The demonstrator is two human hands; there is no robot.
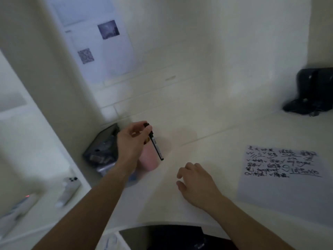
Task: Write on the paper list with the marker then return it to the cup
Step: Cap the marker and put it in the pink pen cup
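2 bare hands work over a pale desk (207, 141), seen from the head camera. At the far left edge a shelf unit holds blurred white objects (69, 188) that cannot be made out. Right of it, against the wall corner, sits a dark open box (100, 148) with small items jumbled inside. The left hand (131, 139) reaches out above and just right of that box, its fingers closed around the upper end of a black marker (156, 147). The marker hangs tilted, its lower end pointing down and to the right, in front of a pink cup (149, 159) that stands on the desk just right of the box; the hand and wrist cover much of the cup's left side, and it is unclear whether the marker's tip is inside the cup or merely beside its right edge. On the wall above, printed sheets (100, 49) with dark square images are pinned. Nearer and to the right, the right hand (194, 179) rests on the desk with fingers loosely curled, holding nothing. Further right lies the paper list (282, 179), its upper part covered in black handwriting, well apart from the cup. At the far right a black object (313, 91) sits against the wall.
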